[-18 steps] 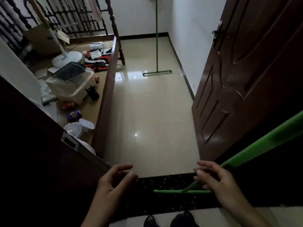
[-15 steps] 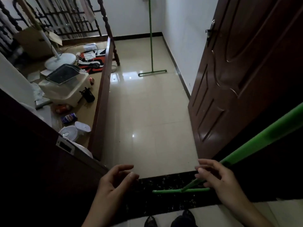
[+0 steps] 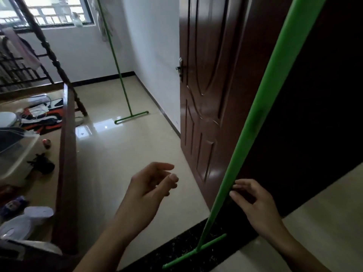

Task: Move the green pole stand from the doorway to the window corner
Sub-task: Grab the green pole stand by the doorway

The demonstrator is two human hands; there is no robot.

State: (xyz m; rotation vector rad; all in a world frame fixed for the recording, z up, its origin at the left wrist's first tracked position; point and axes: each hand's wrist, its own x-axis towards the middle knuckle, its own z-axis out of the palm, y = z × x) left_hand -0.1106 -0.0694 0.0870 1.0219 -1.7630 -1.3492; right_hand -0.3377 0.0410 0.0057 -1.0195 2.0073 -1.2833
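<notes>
Premises: a private home, upper landing beside a stairwell. Glossy beige floor tiles point(image 3: 125, 154) with a dark skirting line along white plastered walls. A panelled dark wooden door point(image 3: 204, 95) with a metal handle point(image 3: 179, 68) stands open at a black stone threshold point(image 3: 180, 250). A turned wooden stair railing point(image 3: 65, 154) borders the landing. Barred window point(image 3: 49, 12) in the far wall. Household clutter lies on the floor beyond the railing: a clear plastic storage box point(image 3: 17, 154), a small white fan point(image 3: 25, 222), cloth and cables.
</notes>
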